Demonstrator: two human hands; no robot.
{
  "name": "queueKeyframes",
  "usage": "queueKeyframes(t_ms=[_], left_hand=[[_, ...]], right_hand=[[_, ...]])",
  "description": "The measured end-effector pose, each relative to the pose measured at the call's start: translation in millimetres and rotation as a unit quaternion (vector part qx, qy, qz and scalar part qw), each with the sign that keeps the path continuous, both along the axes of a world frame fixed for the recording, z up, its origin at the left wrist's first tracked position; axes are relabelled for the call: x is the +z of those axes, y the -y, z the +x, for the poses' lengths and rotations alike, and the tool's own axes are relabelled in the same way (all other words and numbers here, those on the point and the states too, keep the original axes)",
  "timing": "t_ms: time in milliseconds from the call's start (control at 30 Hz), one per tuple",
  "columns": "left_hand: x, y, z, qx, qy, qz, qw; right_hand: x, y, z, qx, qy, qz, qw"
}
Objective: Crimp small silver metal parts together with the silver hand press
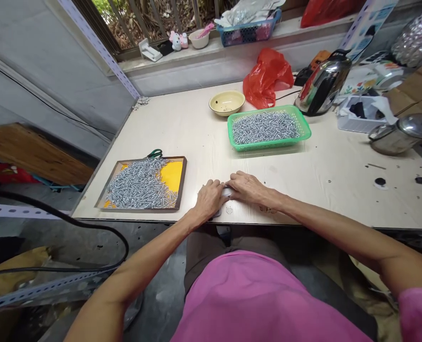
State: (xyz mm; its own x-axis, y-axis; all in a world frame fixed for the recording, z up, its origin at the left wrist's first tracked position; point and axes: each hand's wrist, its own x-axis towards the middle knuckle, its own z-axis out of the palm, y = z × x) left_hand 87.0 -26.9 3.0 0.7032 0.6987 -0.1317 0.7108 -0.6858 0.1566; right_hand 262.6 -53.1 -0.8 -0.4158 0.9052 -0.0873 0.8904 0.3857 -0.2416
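Note:
Near the table's front edge, my left hand (210,198) and my right hand (244,186) meet around a small pale object (227,192), mostly covered by the fingers. Both hands have their fingers bent and closed at it. Part of a flat grey item (217,213) shows below my left hand. To the left lies a shallow brown-rimmed tray (182,183) with a yellow bottom and a heap of small silvery metal pieces (135,185). Beyond my right hand is a green basket (267,145) filled with similar metal pieces (264,127).
Green-handled scissors (155,153) lie behind the tray. A yellow bowl (227,105), a red plastic bag (266,78) and a metal kettle (323,85) stand at the back. A white box (353,124) and another metal pot (399,135) are at the right.

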Motion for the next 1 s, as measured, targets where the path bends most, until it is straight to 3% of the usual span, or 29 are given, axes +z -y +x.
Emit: queueKeyframes(t_ms=[167,367,467,600,667,800,1000], left_hand=[[-15.8,27,-6,-0.002,0.084,0.049,0.995],[-33.5,67,6,-0.047,0.166,0.001,0.985],[-34.5,74,10,-0.037,0.189,-0.025,0.981],[-35.3,72,8,-0.035,0.217,-0.031,0.975],[-37.8,71,7,-0.043,0.225,-0.037,0.973],[-45.6,72,6,-0.021,0.206,-0.067,0.976],[-52.2,74,2,-0.019,0.196,-0.090,0.976]], right_hand=[[-4.5,-5,17,0.043,-0.081,0.012,0.996],[-17.5,-20,19,-0.045,-0.027,0.054,0.997],[-17.4,-38,22,-0.053,-0.010,0.081,0.995],[-3.9,-48,11,-0.055,0.020,0.076,0.995],[4.2,-40,-8,0.005,0.012,0.076,0.997],[12.5,-19,-56,0.205,0.012,0.076,0.976],[8.3,-18,-87,0.301,0.050,0.086,0.949]])
